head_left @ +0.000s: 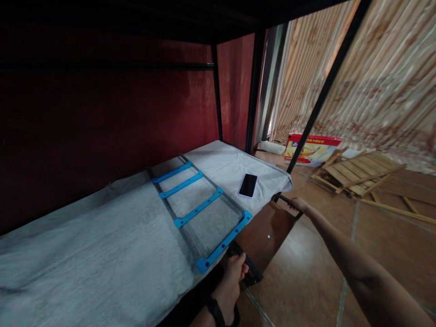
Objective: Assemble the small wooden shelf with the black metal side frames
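Beside the bed edge, a brown board with black bar legs at its ends, like a small folding table (260, 234), is low over the tiled floor. My left hand (235, 269) is closed around the black bar at its near end. At the far end, my right hand (299, 206) grips the other black bar with the arm stretched out. A rack-like frame (197, 211) of blue crossbars and grey side strips lies flat on the bed, just beyond my left hand. A phone (248, 185) with a dark screen rests face up nearby.
The bed (102, 254) has a pale sheet, with black metal posts (327, 86) and an upper bunk overhead. On the tiles at the right are folded wooden slats (364, 172) and a red and yellow box (311, 150). A striped curtain (357, 77) hangs behind them.
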Demonstrator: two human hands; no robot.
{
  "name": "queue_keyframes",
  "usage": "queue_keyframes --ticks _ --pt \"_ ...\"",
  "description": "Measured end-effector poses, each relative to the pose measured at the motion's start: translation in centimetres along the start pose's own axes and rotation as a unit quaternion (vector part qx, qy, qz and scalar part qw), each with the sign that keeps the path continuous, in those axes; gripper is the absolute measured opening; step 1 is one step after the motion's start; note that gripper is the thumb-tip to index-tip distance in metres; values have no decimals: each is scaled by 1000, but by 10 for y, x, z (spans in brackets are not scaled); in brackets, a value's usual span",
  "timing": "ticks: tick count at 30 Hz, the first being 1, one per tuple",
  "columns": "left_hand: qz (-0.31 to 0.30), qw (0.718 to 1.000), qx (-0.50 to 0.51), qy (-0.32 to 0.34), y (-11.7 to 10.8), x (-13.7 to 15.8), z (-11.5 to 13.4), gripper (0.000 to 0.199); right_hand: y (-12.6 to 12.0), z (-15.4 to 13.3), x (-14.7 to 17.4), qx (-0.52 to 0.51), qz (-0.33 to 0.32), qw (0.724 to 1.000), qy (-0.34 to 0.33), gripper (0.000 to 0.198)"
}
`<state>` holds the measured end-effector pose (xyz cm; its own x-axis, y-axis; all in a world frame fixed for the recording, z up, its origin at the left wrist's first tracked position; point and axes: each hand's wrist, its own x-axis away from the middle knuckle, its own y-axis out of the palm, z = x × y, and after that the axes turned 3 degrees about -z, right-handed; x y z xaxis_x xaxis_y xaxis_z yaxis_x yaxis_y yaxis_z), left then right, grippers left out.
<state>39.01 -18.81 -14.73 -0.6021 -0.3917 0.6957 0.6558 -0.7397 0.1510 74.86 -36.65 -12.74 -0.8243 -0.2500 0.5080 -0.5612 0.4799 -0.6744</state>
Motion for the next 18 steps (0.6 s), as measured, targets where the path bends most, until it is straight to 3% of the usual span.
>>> queue_keyframes --ticks 6,18 --pt "-16 1000 -15 -15 2 -4 -9 49 -2 0 -2 51 16 998 -21 35" --pt "-72 996 -5 -43 -7 -16 -30 47 1 5 26 143 83 983 -77 38"
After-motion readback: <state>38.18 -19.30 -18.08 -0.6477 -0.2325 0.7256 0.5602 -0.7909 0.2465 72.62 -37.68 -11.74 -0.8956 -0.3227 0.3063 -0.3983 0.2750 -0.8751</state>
